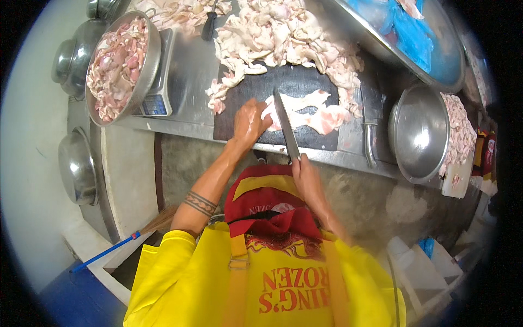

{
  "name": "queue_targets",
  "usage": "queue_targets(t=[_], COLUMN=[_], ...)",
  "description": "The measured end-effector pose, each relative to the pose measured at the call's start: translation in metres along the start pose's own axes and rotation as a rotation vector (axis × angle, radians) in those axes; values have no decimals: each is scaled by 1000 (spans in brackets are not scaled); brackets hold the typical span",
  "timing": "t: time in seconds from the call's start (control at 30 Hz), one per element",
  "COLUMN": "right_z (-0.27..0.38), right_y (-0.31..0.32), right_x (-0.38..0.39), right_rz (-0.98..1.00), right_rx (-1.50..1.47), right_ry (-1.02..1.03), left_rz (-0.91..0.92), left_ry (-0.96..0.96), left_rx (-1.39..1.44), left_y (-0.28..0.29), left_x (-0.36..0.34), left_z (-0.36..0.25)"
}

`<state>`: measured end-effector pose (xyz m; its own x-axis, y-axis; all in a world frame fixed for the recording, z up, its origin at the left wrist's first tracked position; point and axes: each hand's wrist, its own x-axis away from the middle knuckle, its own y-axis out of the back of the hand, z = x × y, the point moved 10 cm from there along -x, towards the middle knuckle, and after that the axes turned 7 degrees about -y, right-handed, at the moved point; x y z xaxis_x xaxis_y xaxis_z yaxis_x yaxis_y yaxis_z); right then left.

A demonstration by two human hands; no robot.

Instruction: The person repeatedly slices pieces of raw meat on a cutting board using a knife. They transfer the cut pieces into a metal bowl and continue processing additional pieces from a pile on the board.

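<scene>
My right hand point(306, 175) is closed round the handle of a long knife point(286, 124), its blade pointing away from me. The blade crosses over a pale, pink-white piece of raw chicken skin point(327, 117) spread out on a dark cutting board point(239, 129). At the left end of that skin, my left hand point(250, 121) has its fingers closed on the edge, left of the blade. Whether the blade touches the skin I cannot tell. A large heap of raw chicken skin point(272, 32) covers the far side of the board.
At left, a metal bowl of raw chicken pieces point(117, 71) rests on a scale point(158, 103). A second knife handle point(209, 26) lies beyond it. On the right are a metal tool point(370, 143), a steel bowl point(419, 136) and a large basin with blue plastic point(414, 46).
</scene>
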<state>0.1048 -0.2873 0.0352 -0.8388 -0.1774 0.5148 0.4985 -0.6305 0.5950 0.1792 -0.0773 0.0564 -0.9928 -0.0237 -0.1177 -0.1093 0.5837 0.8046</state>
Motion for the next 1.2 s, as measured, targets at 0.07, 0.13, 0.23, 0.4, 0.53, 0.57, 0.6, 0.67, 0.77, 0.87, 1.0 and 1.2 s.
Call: queue_targets(t=[0.07,0.13,0.23,0.4,0.53,0.57,0.6,0.67,0.77,0.87,1.0,1.2], right_z=[11,21,1,-32,-17,-10,-8,2,-13,-42,-54,-46], right_y=[-6,-12,-16,-5,-22,-27,-31,-30,-24,-23,-24,-15], right_x=[-21,-39,-31,13,-18,-27,-32,-39,-16,18,26,19], right_rz=[11,27,87,85,95,98,102,46,4,114,329,229], right_rx=[-45,-97,-56,-6,-59,-93,-80,-123,-54,-100,-376,-284], right_ry=[-2,19,-54,-9,-89,-100,-131,-66,-32,-89,-226,-223], left_rz=[19,17,-16,-73,-59,-41,-34,-36,-66,-37,31,69], left_ry=[-9,-12,-7,6,-43,-54,-51,-75,-61,0,6,-353], left_rx=[18,29,0,-10,-4,-11,-12,-3,-49,57,181,17], left_y=[0,2,5,4,3,2,2,3,6,5,11,10], left_x=[1,1,-3,-2,1,1,1,-2,-6,-6,-6,-11], left_z=[-2,-3,-2,1,-1,-1,0,-1,3,12,17,-35])
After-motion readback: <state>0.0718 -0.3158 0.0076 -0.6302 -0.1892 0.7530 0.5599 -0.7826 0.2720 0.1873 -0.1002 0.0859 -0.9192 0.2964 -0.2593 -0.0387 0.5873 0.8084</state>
